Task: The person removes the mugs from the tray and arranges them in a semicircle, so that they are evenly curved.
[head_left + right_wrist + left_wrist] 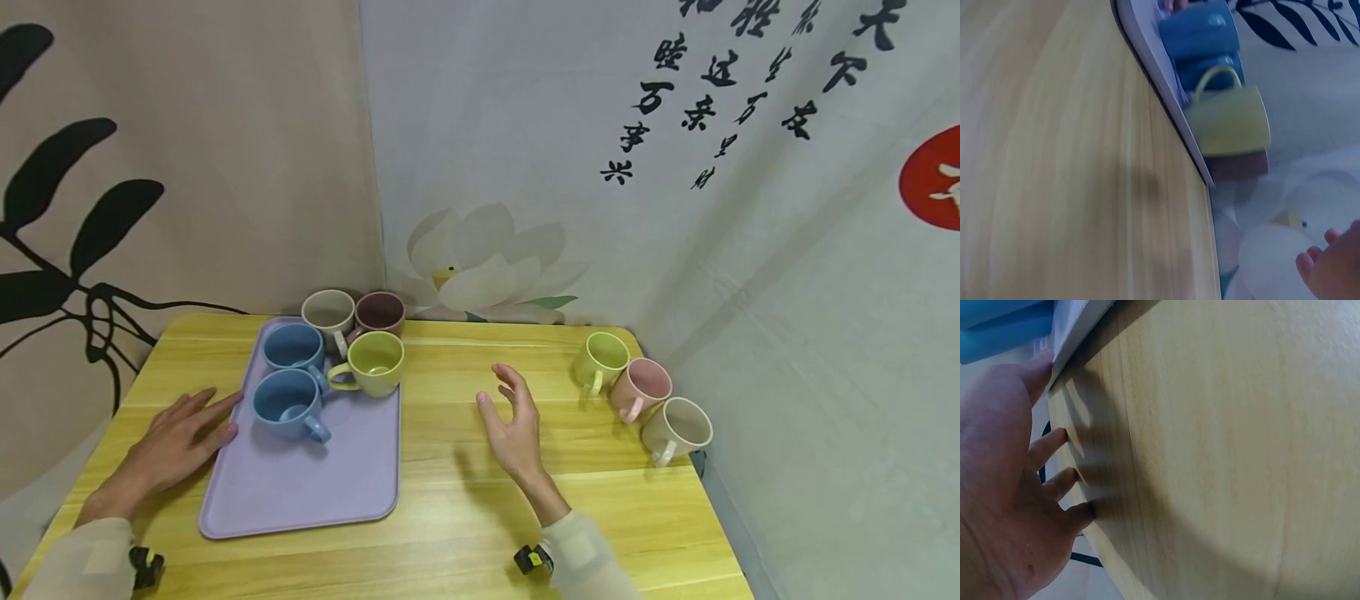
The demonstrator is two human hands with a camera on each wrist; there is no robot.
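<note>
My left hand (176, 442) lies at the left side of the lilac tray (330, 492), fingers spread and fingertips right at its rim. Two blue mugs (287, 406) stand on the tray close to that hand. Beside them are a yellow-green mug (377, 364), a white mug (327, 311) and a dark purple mug (380, 312) at the tray's far end. Over the table, between the tray and the right-hand mugs, hovers my right hand (517, 429), fingers loosely bent and holding nothing. In the right wrist view, that hand (1335, 265) shows only at the corner.
A light green mug (602, 362), a pink mug (641, 389) and a cream mug (677, 429) stand in a slanting row along the right edge of the wooden table (450, 550). Printed curtains (487, 125) hang right behind the table and along its right side.
</note>
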